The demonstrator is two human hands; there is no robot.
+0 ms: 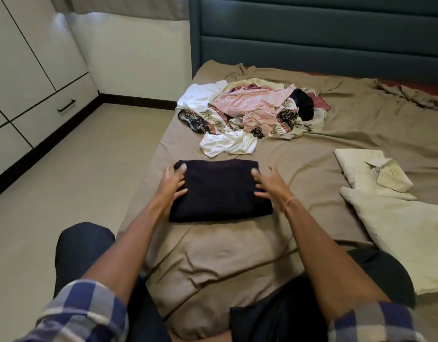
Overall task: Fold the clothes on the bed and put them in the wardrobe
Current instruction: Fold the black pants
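Note:
A dark folded garment [219,191] lies flat on the tan bedsheet [336,134] in front of me. My left hand [172,181] rests on its left edge with fingers spread. My right hand [269,183] touches its right edge, fingers also apart. Neither hand grips the cloth. Beyond it sits a loose pile of unfolded clothes [247,112]: white, pink patterned, black and printed pieces. To the right lies a pale yellow shirt [376,174], partly folded with its collar showing. White wardrobe doors [27,70] stand at the left across the floor.
A dark padded headboard [324,33] rises behind the bed. Beige floor [77,181] runs between the bed's left edge and the wardrobe, which has a drawer with a black handle [66,106]. My knees in dark trousers rest on the bed near its edge.

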